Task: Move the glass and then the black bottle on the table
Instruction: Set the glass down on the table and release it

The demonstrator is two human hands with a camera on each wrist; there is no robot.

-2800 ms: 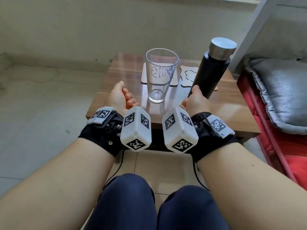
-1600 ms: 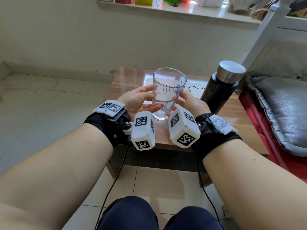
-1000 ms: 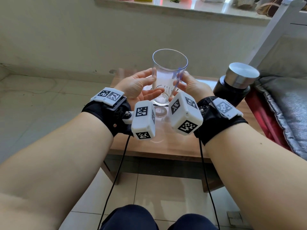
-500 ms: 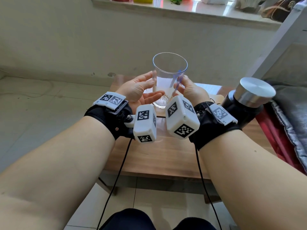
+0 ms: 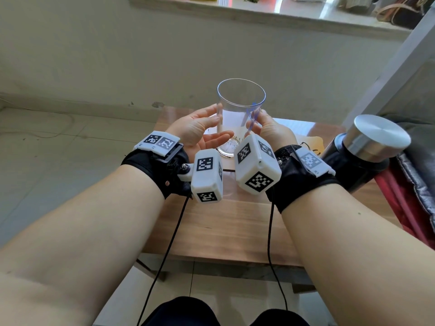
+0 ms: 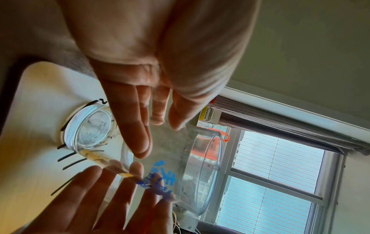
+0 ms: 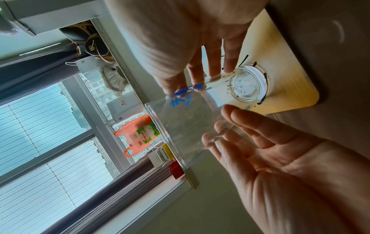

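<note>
Glass between 2 hands, black bottle partly hidden

I can make out very little that is readable. The glass carries blue printed characters on its side, seen from behind and too smeared for me to read. A white paper bag on the windowsill shows a red "X" mark with small illegible print under it. The green and white packet inside the orange plastic bag has red characters I cannot decipher. The white blocks on my wrists bear black square code patterns, no letters.
</note>
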